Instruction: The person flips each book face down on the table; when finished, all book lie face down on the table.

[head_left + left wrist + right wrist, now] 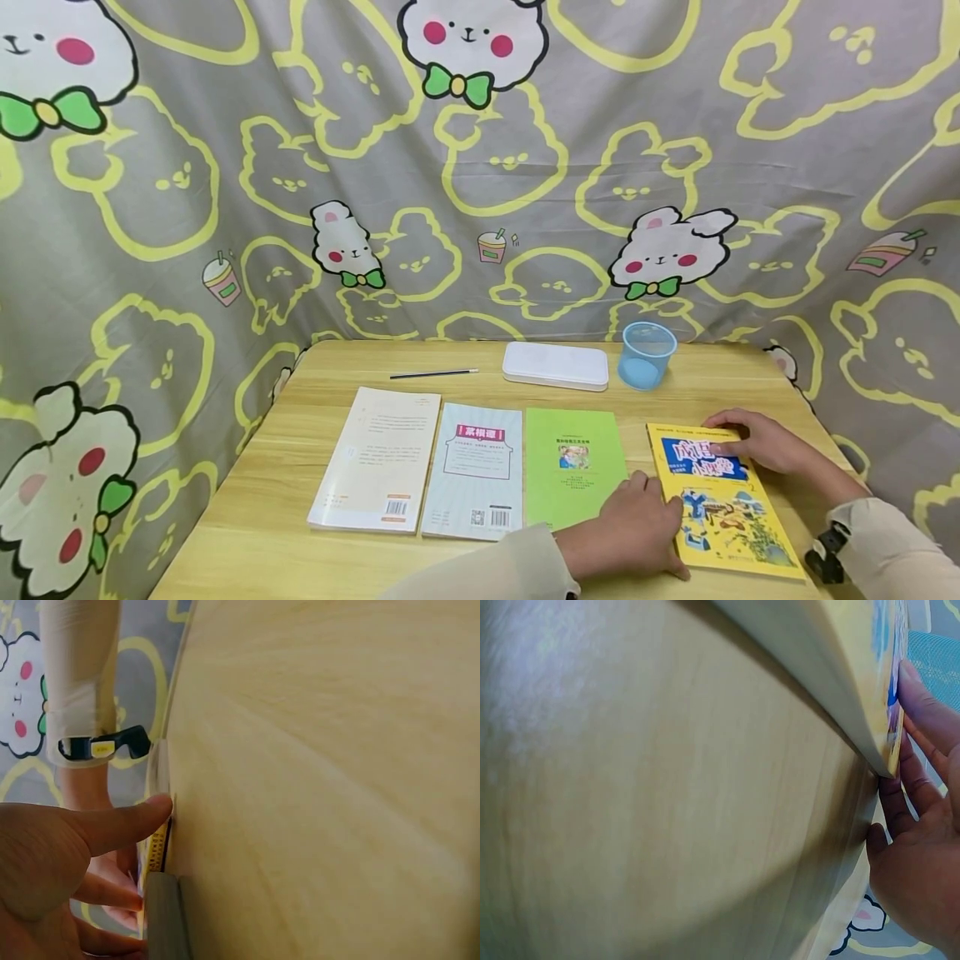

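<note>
A yellow book with a blue title patch lies flat at the right of the table, cover up. My right hand holds its upper right corner, thumb on the cover and fingers at the edge; the right wrist view shows this hand and the book's pale page block. At the book's lower left edge, my left hand touches the side, overlapping the green book beside it. In the left wrist view the left hand's thumb is stretched out straight along the table.
Left of the green book lie a pale blue book and a cream book. Behind them are a pencil, a white case and a blue mesh cup. A patterned curtain hangs around the wooden table.
</note>
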A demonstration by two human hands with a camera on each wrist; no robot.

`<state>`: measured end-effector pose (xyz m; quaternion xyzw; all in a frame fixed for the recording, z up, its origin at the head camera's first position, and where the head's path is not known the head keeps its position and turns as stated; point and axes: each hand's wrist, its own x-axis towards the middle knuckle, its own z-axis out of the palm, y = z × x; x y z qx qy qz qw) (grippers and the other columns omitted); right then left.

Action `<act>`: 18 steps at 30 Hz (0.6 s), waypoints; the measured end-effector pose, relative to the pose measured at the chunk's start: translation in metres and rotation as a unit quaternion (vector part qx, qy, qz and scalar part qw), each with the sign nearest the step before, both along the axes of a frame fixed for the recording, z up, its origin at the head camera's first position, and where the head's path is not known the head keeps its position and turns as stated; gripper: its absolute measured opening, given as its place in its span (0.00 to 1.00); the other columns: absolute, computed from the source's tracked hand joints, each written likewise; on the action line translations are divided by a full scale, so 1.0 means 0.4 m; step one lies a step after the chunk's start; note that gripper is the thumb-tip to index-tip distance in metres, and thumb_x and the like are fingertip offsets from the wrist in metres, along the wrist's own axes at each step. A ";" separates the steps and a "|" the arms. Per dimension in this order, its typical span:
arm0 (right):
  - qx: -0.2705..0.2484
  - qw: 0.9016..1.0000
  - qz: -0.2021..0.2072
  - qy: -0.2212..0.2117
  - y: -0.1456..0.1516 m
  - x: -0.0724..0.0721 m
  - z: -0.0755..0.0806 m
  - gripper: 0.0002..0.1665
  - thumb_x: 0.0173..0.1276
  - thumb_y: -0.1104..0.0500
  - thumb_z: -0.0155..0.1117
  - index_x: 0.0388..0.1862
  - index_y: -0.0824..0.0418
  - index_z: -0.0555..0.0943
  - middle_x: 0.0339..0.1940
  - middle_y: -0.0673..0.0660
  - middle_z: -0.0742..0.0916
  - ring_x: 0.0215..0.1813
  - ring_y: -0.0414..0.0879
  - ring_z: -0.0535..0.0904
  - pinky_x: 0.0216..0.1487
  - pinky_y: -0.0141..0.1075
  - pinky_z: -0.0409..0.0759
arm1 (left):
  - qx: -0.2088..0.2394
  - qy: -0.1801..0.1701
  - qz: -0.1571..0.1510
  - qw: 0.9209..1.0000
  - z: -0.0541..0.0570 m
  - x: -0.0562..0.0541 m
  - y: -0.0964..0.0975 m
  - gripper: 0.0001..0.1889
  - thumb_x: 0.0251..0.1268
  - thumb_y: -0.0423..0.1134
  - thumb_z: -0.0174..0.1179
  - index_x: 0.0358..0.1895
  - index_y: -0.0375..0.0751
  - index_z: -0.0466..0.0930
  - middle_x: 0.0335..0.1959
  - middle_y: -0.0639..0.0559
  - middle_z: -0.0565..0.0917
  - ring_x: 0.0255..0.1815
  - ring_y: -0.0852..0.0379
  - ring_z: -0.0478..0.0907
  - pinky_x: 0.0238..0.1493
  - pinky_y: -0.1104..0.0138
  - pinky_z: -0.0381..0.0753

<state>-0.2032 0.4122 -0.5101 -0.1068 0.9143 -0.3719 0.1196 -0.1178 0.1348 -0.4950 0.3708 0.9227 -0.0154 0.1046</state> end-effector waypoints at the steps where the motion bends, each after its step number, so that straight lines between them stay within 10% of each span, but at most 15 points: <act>1: -0.001 1.000 0.000 0.000 0.000 0.000 -0.001 0.26 0.67 0.53 0.74 0.58 0.65 0.81 0.55 0.63 0.83 0.50 0.52 0.77 0.42 0.30 0.81 | 0.002 0.002 -0.001 1.000 -0.001 0.001 0.001 0.41 0.51 0.76 0.66 0.68 0.63 0.75 0.47 0.62 0.73 0.44 0.62 0.61 0.41 0.73 0.63; 18: 0.014 1.000 0.001 0.007 0.001 -0.001 -0.001 0.26 0.67 0.53 0.74 0.59 0.65 0.81 0.55 0.63 0.83 0.50 0.52 0.76 0.42 0.29 0.80 | 0.056 -0.026 0.022 0.998 -0.007 0.000 0.002 0.36 0.50 0.71 0.72 0.62 0.59 0.80 0.46 0.63 0.71 0.44 0.63 0.61 0.41 0.74 0.64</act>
